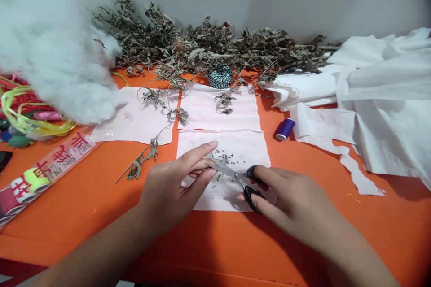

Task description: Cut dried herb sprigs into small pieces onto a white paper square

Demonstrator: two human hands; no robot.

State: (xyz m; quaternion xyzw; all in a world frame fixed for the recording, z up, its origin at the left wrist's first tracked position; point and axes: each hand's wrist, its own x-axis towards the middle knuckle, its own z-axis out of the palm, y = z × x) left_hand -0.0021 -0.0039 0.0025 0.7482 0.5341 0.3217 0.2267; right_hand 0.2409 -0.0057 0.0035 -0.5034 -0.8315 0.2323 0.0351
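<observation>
My right hand (286, 193) grips black-handled scissors (232, 172), its fingers in the loops and the blades pointing left, slightly parted. Beside the blade tips is my left hand (178, 179), its thumb and fingers drawn together; whatever they hold is too small or hidden to make out. Below both hands lies a white cloth piece (202, 204) on the orange table. Small dark bits of chopped dried leaf (226, 158) are scattered over its middle. A dried leafy sprig (138, 163) rests on the table to the left of my left hand.
Along the wall stretches a heap of dried plant stalks (202, 47). White fluffy stuffing (57, 49) is piled at left, above a pack of thread spools (37, 179). A ball of twine (220, 76), a purple spool (285, 129) and white fabric (393, 130) also lie around.
</observation>
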